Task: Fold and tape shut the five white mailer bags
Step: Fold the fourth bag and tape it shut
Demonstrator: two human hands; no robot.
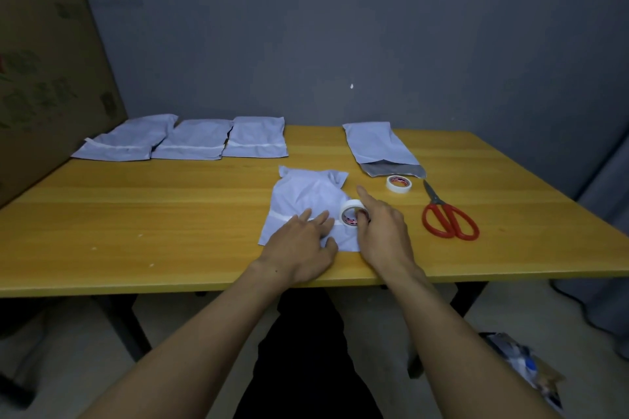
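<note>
A crumpled white mailer bag (308, 196) lies near the table's front edge, a strip of white tape across its folded end. My left hand (299, 245) presses flat on that folded end. My right hand (383, 230) grips a white tape roll (350, 213) standing on the bag's right side, index finger stretched forward. Three folded, taped bags (126, 139), (195, 139), (257, 136) lie in a row at the back left. A fifth bag (379, 143) lies at the back right with its grey flap open.
A second tape roll (399, 184) lies flat just right of the bag. Red-handled scissors (447, 211) lie farther right. A big cardboard box (44, 78) leans at the table's left end. The yellow wooden table (136, 214) backs onto a grey wall.
</note>
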